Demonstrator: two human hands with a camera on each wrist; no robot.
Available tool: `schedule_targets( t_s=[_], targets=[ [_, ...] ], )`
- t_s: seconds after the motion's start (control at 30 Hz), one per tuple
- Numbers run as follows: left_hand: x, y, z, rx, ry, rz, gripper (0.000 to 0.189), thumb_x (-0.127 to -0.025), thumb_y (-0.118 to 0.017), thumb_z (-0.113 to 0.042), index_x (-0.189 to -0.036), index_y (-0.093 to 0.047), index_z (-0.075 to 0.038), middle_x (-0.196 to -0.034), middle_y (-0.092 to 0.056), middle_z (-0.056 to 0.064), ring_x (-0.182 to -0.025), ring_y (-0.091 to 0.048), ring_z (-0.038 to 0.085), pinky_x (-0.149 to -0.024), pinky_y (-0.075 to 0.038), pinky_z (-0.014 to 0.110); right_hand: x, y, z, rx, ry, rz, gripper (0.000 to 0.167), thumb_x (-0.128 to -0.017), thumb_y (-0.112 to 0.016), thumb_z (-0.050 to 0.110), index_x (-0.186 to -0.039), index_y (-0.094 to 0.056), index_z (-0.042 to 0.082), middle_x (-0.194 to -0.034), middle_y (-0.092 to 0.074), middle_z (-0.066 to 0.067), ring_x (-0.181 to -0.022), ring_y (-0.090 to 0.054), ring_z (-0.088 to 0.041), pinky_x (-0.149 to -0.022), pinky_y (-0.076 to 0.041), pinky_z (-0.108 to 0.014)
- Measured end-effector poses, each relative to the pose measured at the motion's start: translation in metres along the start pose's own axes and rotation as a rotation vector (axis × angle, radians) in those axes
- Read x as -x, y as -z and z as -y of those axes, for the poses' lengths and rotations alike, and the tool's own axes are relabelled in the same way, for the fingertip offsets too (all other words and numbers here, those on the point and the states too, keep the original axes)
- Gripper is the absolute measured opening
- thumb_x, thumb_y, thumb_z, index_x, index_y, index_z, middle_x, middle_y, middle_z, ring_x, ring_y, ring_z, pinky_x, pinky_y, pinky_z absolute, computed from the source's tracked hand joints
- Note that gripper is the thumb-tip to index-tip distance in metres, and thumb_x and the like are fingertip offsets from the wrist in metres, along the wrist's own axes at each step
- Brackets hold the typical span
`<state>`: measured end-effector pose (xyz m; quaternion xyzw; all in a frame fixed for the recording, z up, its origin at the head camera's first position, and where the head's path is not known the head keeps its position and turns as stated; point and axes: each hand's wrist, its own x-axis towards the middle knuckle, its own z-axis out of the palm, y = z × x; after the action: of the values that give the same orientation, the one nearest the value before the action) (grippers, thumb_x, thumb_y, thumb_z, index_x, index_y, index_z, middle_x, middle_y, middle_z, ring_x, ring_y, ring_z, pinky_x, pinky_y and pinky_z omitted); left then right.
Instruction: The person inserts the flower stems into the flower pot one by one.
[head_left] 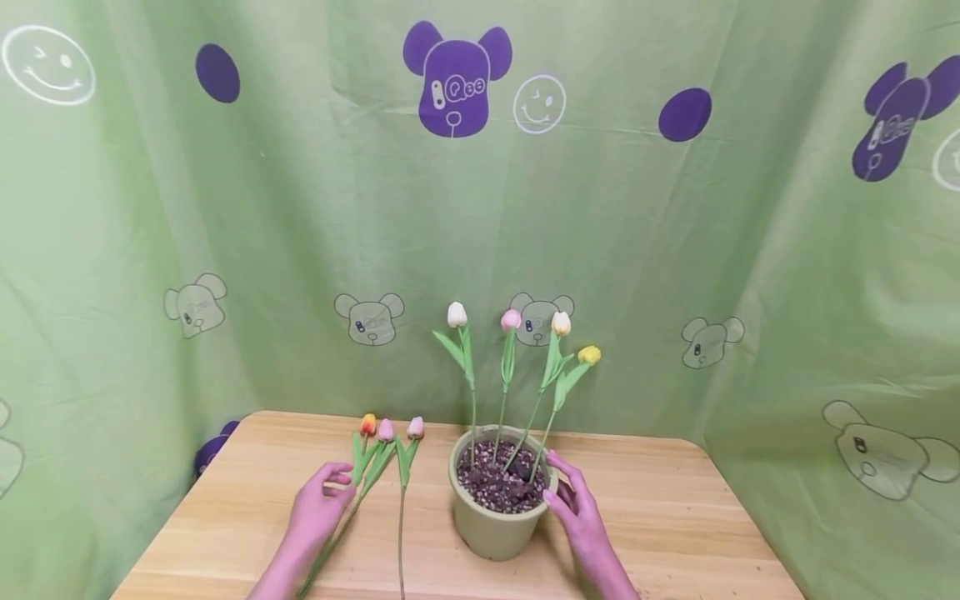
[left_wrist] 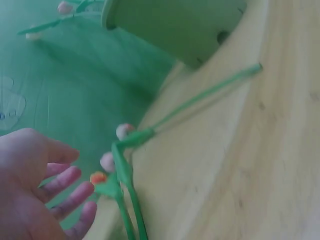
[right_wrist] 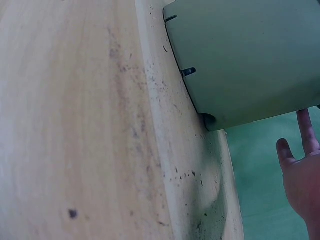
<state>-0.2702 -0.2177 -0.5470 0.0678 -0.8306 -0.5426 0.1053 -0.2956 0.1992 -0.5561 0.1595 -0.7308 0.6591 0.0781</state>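
A green plastic flowerpot (head_left: 495, 533) filled with dark speckled soil (head_left: 491, 487) stands on the table. Several artificial tulips rise from it: a white tulip (head_left: 457, 315), a pink tulip (head_left: 511, 320), a peach tulip (head_left: 561, 324) and a leaning yellow tulip (head_left: 589, 356). My right hand (head_left: 583, 521) rests at the pot's right side, thumb and forefinger extended to the rim. Left of the pot lie an orange tulip (head_left: 367, 425), a pink tulip (head_left: 386, 431) and a pale pink tulip (head_left: 416, 428). My left hand (head_left: 321, 507) hovers by the first two stems, fingers loosely bent, holding nothing.
The wooden table (head_left: 652, 517) has its far edge close to a green patterned curtain (head_left: 637, 250), which also hangs at both sides. Dark soil crumbs (right_wrist: 193, 174) are scattered on the wood beside the pot.
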Motion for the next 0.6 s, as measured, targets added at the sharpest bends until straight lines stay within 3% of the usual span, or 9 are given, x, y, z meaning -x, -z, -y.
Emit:
schedule_targets(
  t_s=[0.27, 0.43, 0.6],
  targets=[
    [0.005, 0.015, 0.023, -0.044, 0.037, 0.042, 0.043, -0.086, -0.073, 0.003, -0.128, -0.061, 0.004, -0.114, -0.069, 0.02, -0.097, -0.07, 0.027, -0.086, -0.063, 0.046, 0.0, 0.001, 0.002, -0.017, 0.003, 0.001, 0.053, -0.105, -0.055, 0.007, -0.156, -0.04, 0.009, -0.169, -0.027, -0.015, -0.132, -0.05, 0.008, -0.107, -0.045, -0.018],
    [0.006, 0.016, 0.027, -0.075, 0.052, 0.05, 0.047, -0.081, -0.076, 0.004, -0.127, -0.062, 0.004, -0.111, -0.07, 0.019, -0.093, -0.07, 0.025, -0.085, -0.063, 0.046, 0.0, 0.001, 0.003, -0.013, -0.001, 0.004, 0.054, -0.105, -0.055, 0.008, -0.156, -0.039, 0.01, -0.169, -0.026, -0.015, -0.133, -0.05, 0.006, -0.107, -0.045, -0.018],
    [0.009, 0.013, 0.026, -0.17, 0.036, 0.057, 0.048, -0.079, -0.077, 0.002, -0.125, -0.064, 0.001, -0.108, -0.072, 0.015, -0.089, -0.07, 0.023, -0.08, -0.062, 0.046, 0.001, 0.001, 0.002, -0.014, -0.004, 0.005, 0.054, -0.105, -0.055, 0.008, -0.157, -0.039, 0.009, -0.169, -0.025, -0.016, -0.132, -0.049, 0.006, -0.107, -0.045, -0.018]
  ],
)
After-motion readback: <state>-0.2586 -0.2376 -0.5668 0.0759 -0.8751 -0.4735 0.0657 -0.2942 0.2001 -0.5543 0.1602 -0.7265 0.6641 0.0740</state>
